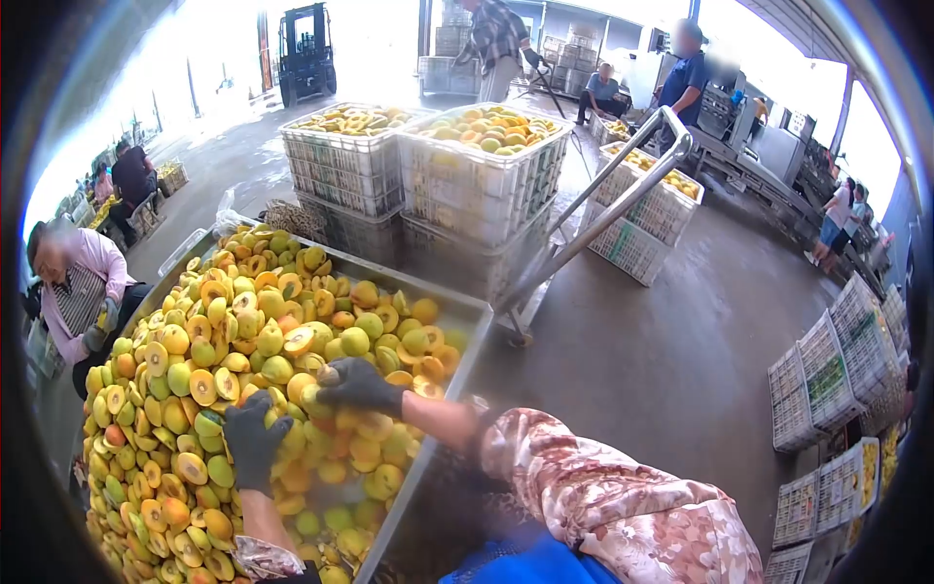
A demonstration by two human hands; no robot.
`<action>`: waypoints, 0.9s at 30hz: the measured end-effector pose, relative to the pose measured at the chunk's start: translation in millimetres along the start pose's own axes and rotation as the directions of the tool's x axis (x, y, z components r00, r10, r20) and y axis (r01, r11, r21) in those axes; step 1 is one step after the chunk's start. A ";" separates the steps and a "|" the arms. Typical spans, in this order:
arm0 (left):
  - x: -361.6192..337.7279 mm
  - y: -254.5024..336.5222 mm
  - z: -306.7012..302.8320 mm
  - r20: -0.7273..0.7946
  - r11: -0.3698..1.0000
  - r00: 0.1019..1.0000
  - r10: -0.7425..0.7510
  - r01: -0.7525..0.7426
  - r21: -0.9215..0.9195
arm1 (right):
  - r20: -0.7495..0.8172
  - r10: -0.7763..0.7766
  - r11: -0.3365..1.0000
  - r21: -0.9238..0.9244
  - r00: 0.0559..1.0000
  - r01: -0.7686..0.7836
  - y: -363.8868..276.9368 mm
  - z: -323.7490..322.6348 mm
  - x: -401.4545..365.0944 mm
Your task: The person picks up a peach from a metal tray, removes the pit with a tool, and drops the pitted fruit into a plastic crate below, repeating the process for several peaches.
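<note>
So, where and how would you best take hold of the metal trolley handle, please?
I'd grip the metal trolley handle at its raised crossbar end, coming from the open floor, away from the tall crates. The tube is slim there and stands clear of them, so fingers should wrap around it.

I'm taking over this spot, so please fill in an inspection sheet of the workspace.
Surface: large metal-rimmed tray, heaped with fruit
Job's things: yellow-green fruit halves, many cut face up
Clutter: crumpled clear plastic bag at the tray's far edge
Grippers: left hand, dark-gloved, on the fruit, thumb apart; right hand, dark-gloved, at the fruit, grip unclear
Cables: thin dark line beside a person behind; hose or cable, cannot tell
Surroundings: stacked white plastic crates, dark forklift, other people
</note>
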State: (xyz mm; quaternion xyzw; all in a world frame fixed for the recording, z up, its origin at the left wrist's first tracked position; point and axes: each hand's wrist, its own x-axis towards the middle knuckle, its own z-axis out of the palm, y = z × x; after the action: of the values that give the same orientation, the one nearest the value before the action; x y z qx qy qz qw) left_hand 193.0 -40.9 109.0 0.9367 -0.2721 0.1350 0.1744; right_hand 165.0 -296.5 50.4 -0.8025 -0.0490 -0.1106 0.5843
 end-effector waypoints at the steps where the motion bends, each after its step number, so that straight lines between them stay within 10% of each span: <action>1: -5.2 -4.0 1.9 0.000 1.000 1.000 0.018 -0.018 -0.022 | 0.012 -0.016 0.999 -0.028 1.000 0.017 -2.1 0.6 -1.3; 11: -130.8 -16.2 4.3 -0.095 0.990 0.988 -0.121 0.113 -0.079 | 0.132 -0.107 0.984 0.154 0.985 0.086 -49.3 49.9 -64.4; 18: -202.8 7.6 3.0 -0.317 0.866 0.818 -0.480 0.498 -0.027 | -0.064 -0.572 0.807 -0.221 0.817 0.548 -61.2 152.4 -113.2; 21: -242.9 6.7 -4.6 -0.217 0.860 0.833 -0.509 0.489 -0.142 | 0.114 -0.500 0.814 -0.277 0.858 0.511 -76.9 154.3 -138.3; 27: -277.1 35.6 23.2 -0.521 0.877 0.749 -0.410 0.480 -0.002 | -0.030 -0.595 0.803 -0.068 0.803 0.593 -10.7 174.2 -97.7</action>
State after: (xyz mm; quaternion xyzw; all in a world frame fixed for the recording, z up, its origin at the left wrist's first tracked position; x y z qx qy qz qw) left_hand -49.1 49.8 0.7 0.9146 0.0244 0.3481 0.2044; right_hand 88.8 -122.9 -13.7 -0.7597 -0.2802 -0.3090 0.4989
